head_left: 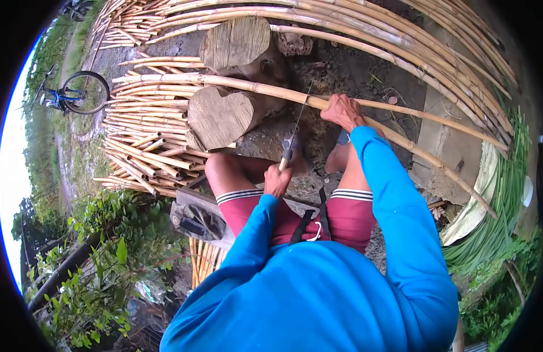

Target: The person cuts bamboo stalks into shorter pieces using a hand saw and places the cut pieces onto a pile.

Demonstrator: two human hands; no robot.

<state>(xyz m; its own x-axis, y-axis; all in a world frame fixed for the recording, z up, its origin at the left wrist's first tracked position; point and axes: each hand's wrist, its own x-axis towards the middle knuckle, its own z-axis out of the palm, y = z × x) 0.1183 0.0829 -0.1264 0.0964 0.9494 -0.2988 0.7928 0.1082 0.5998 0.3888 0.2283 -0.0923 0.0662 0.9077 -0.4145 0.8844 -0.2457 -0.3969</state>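
My left hand (277, 180) is closed around the grip of a hand saw (295, 130), in front of my knees. The saw's thin blade points away from me and crosses a long bamboo pole (254, 87). Just right of the blade, my right hand (342, 111) wraps around the same pole. The pole runs from the stack at left, past two cut logs, down to the lower right. One log (220, 118) stands nearer to me and the other log (235, 42) farther off. Whether the blade has bitten into the bamboo I cannot tell.
Cut bamboo pieces (145, 155) lie piled at left. Several long bamboo poles (365, 36) arch across the top and right. Long green leaves (488, 234) lie at right beside a pale sheet (474, 202). A bicycle (72, 94) stands at far left, and leafy branches (116, 252) fill the lower left.
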